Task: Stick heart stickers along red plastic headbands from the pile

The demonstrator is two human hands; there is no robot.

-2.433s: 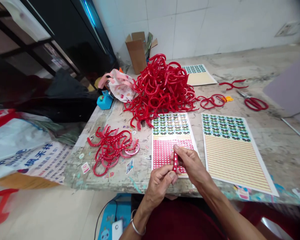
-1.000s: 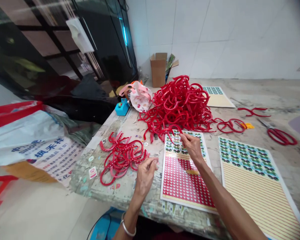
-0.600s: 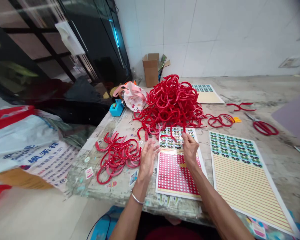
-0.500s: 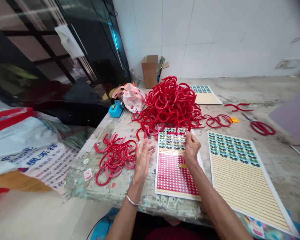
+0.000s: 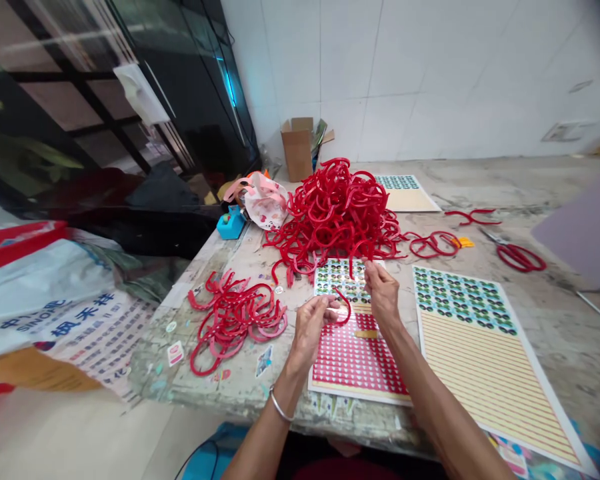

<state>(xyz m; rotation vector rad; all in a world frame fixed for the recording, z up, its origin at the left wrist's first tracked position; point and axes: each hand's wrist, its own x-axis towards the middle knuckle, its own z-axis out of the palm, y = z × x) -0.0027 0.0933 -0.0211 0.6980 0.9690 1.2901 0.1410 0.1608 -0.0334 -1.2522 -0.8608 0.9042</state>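
My left hand [image 5: 310, 325] has its thumb and fingers closed on the end of a thin, curved red headband [image 5: 349, 311], which arcs over a sticker sheet. My right hand [image 5: 383, 293] is pinched shut above the sheet's upper right part; whatever its fingertips hold is too small to make out. Beneath both hands lies the sticker sheet [image 5: 353, 363], with round green-and-black pictures above and rows of white marks on red below. A small yellowish strip [image 5: 366, 334] rests on it. Just beyond the hands rises a large heap of red headbands [image 5: 337, 210].
A smaller pile of red and pink headbands [image 5: 235, 320] lies at left. Another sticker sheet [image 5: 485, 373] is at right, a third [image 5: 413, 200] behind. Red-handled scissors [image 5: 520, 257], a blue tape dispenser [image 5: 231, 223], a pink-handled bag [image 5: 265, 203] and a cardboard box [image 5: 297, 150] stand around.
My left hand has gone from open and empty to closed on a red headband, moving right over the sheet. My right hand no longer visibly holds the red band it had.
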